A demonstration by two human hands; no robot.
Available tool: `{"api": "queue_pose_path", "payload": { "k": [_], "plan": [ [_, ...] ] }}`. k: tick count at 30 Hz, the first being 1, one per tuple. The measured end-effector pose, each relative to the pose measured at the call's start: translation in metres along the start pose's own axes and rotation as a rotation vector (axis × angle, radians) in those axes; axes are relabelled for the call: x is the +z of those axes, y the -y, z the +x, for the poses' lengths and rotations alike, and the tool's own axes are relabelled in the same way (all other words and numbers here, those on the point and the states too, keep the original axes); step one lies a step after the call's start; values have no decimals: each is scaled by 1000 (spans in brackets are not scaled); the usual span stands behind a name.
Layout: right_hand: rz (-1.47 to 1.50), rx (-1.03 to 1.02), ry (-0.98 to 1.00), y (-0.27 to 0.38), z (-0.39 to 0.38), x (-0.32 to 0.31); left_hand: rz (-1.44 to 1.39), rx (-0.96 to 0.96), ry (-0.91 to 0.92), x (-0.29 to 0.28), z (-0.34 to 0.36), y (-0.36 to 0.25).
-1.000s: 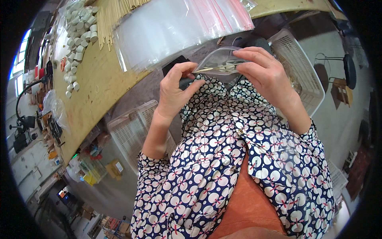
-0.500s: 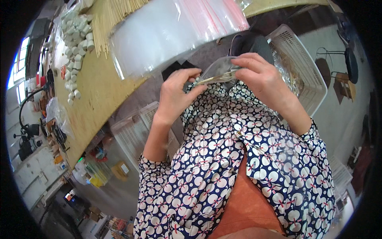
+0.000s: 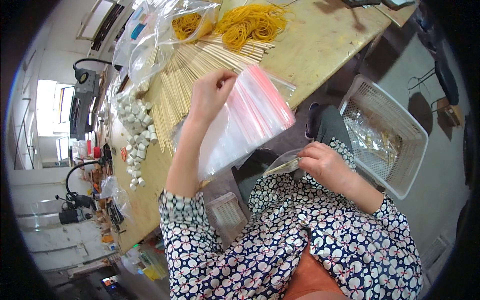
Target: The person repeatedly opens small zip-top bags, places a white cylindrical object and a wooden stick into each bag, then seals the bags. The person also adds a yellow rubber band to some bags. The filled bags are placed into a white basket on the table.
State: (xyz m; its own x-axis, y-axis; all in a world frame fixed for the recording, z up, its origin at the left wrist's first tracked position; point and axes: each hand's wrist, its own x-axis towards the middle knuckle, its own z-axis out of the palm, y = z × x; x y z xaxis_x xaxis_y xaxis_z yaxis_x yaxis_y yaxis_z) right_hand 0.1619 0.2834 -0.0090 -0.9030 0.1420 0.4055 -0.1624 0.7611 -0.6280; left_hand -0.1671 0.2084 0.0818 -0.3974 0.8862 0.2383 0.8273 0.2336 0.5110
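My right hand (image 3: 325, 165) pinches a clear plastic bag (image 3: 286, 159) above my lap. Thin wooden sticks (image 3: 280, 168) lie slanted in or against it; which of the two is hard to see. My left hand (image 3: 212, 95) is stretched over the table with its fingers curled, above wooden sticks and beside the far end of a stack of clear zip bags (image 3: 222, 137) with red-pink strips. What its fingertips hold, if anything, is hidden. Many loose wooden sticks (image 3: 175, 77) are spread beyond the stack.
Yellow rubber bands (image 3: 250, 25) are heaped at the back, partly by a large clear bag (image 3: 150, 45). Small white cylinders (image 3: 137, 145) lie left of the sticks. At right stands a white basket (image 3: 412, 165) holding filled bags; another basket (image 3: 227, 212) is below the table (image 3: 320, 65).
My left hand has let go of the clear bag and reached up and forward over the table. My right hand keeps the bag. The view has shifted, showing more of the table.
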Motion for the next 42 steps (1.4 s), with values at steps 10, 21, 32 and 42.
{"api": "queue_pose_path", "payload": {
  "k": [10,21,32,42],
  "plan": [
    [23,32,-86,-3,-12,-4,488,506,134,43,108,10],
    [32,18,-93,-3,-10,-2,414,593,39,30,85,25],
    [-7,14,9,-1,-6,-1,591,-50,-153,12,96,72],
    [10,21,-13,-1,-4,-1,827,272,212,-7,121,101]
  ]
}}
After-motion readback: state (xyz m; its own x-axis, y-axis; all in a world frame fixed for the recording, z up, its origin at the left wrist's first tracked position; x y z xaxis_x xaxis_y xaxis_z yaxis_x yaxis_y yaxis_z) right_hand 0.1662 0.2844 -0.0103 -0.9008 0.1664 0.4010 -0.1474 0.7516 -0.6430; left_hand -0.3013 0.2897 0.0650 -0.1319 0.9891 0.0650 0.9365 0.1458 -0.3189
